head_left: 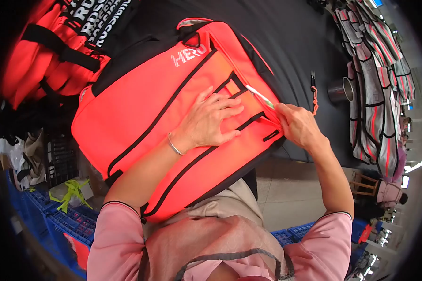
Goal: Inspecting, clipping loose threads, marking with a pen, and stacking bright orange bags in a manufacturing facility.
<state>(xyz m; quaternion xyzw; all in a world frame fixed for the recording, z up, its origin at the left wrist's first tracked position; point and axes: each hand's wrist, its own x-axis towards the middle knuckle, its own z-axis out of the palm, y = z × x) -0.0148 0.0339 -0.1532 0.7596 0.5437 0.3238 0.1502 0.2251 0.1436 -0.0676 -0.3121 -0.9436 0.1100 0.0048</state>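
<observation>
A large bright orange-red bag (140, 117) with black piping lies across the black-covered table and reaches over my lap. My left hand (210, 119) rests flat on its middle, fingers spread, holding nothing. At the bag's right edge my right hand (299, 124) is closed around a slim white and green stick (260, 96), perhaps a toothbrush; its kind is not certain. The stick's white end points to the upper left, close to a black webbing loop (238, 84) on the bag. Fabric at the bag's edge bunches beside my right fingers, and they hide the stick's lower end.
More orange-red bags (37, 65) with black straps are piled at the upper left. A metal cup (347, 89) and an orange cord (315, 100) lie right of the bag. Grey striped pieces (373, 93) hang over the far right edge. Blue crates (56, 220) stand lower left.
</observation>
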